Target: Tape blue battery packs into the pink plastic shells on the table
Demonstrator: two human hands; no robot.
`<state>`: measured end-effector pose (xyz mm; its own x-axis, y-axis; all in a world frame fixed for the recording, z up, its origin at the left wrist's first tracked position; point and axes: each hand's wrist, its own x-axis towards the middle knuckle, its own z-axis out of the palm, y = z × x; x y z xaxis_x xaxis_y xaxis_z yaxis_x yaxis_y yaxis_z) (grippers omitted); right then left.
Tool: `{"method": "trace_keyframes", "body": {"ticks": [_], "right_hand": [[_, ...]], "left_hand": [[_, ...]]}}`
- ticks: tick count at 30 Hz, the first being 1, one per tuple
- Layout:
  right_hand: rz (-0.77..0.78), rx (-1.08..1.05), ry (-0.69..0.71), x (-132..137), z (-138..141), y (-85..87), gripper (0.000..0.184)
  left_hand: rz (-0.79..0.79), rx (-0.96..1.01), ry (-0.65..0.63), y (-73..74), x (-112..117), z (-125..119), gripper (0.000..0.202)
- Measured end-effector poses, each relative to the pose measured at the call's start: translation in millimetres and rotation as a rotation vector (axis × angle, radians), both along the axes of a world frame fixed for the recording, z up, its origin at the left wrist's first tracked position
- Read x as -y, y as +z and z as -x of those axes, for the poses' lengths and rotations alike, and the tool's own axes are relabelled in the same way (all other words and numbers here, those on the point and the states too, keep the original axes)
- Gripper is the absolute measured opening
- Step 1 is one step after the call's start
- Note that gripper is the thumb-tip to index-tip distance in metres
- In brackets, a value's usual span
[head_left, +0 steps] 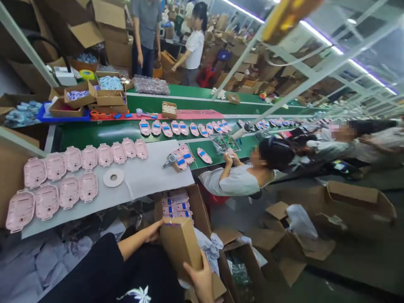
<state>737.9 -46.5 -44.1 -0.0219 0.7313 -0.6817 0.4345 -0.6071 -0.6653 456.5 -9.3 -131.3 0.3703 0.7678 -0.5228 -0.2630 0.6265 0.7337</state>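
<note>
A small brown cardboard box (pixel 179 246) is held low in front of me, between both hands. My left hand (pixel 154 232) comes out of a black sleeve and grips the box's upper left edge. My right hand (pixel 202 281) clasps its lower right corner, fingers wrapped round. Just behind the box stands an open carton (pixel 198 206) packed with pink parts bearing blue labels (pixel 174 206). Part of each palm is hidden by the box.
Two rows of pink plastic shells (pixel 72 159) and a white tape roll (pixel 113 177) lie on a white sheet (pixel 151 168). More pink parts ride the green conveyor (pixel 94 132). A seated co-worker (pixel 240 179) leans on the belt. Open cartons (pixel 353 202) litter the floor.
</note>
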Motion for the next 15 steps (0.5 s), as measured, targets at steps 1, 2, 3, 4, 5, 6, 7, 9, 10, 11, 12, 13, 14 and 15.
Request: {"method": "trace_keyframes", "body": {"ticks": [1, 2, 3, 4, 5, 6, 7, 9, 10, 11, 12, 13, 14, 15], "right_hand": [[-0.093, 0.026, -0.010, -13, 21, 1.6, 0.087], [-0.184, 0.032, -0.016, -29, 43, 2.4, 0.096], [-0.255, 0.013, -0.015, -45, 65, 2.6, 0.102], [-0.291, -0.031, -0.007, -63, 86, 2.2, 0.104], [-0.289, -0.095, 0.013, -79, 105, 1.5, 0.105], [-0.272, -0.166, 0.035, -94, 122, 0.5, 0.104], [-0.249, -0.232, 0.053, -106, 137, -0.7, 0.103], [-0.188, -0.336, 0.091, -126, 163, -4.6, 0.098], [-0.156, -0.376, 0.105, -134, 174, -8.1, 0.095], [-0.124, -0.409, 0.114, -141, 184, -13.2, 0.090], [-0.086, -0.436, 0.119, -147, 194, -19.9, 0.086], [-0.039, -0.459, 0.126, -154, 204, -28.6, 0.081], [0.015, -0.477, 0.133, -162, 213, -38.9, 0.076], [0.073, -0.487, 0.140, -172, 223, -50.5, 0.071]], "left_hand": [[0.003, 0.052, 0.075, 1.9, -5, 18, 0.098], [0.001, 0.086, 0.151, 4.3, -10, 38, 0.101], [-0.004, 0.106, 0.218, 7.1, -14, 61, 0.102], [-0.016, 0.116, 0.279, 10.4, -16, 83, 0.103], [-0.037, 0.116, 0.333, 14.1, -16, 105, 0.105], [-0.066, 0.104, 0.379, 17.9, -15, 124, 0.107], [-0.100, 0.079, 0.420, 21.5, -12, 140, 0.109], [-0.156, -0.001, 0.506, 25.8, -9, 162, 0.108], [-0.167, -0.042, 0.556, 25.7, -9, 167, 0.107], [-0.156, -0.079, 0.611, 23.8, -11, 171, 0.105], [-0.130, -0.112, 0.668, 20.3, -16, 174, 0.103], [-0.096, -0.143, 0.716, 15.4, -23, 176, 0.101], [-0.059, -0.173, 0.752, 9.6, -33, 179, 0.098], [-0.022, -0.204, 0.772, 3.3, -45, 182, 0.094]]}}
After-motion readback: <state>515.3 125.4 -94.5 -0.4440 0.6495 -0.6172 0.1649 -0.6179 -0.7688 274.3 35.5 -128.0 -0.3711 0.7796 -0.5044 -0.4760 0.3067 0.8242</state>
